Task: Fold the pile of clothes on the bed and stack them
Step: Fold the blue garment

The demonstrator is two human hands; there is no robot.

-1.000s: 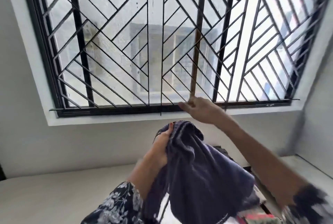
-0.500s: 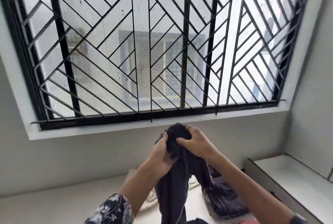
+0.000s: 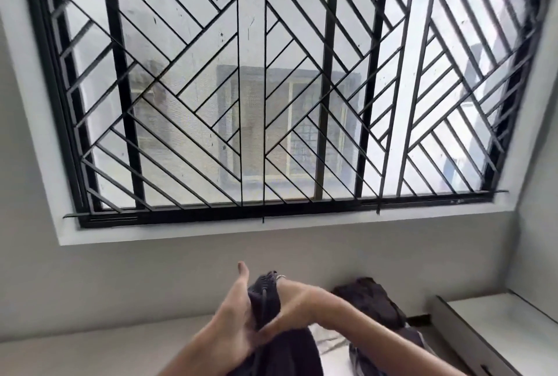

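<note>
Between both hands, dark garment, bunched, gripped.

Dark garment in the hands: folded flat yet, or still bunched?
Still bunched. The dark garment is gathered between the left hand and right hand, its lower part hanging off the frame's bottom edge.

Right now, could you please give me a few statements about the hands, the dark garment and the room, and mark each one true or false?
1. Both hands, the left hand and the right hand, grip the dark garment. True.
2. The garment lies flat and folded on the bed. False: it is bunched and held up between the hands.
3. A window with a black grille fills the wall ahead. True.
4. The right hand rests on the window sill. False: it is on the garment, below the sill.
5. More dark clothes lie to the right of the hands. True.
</note>
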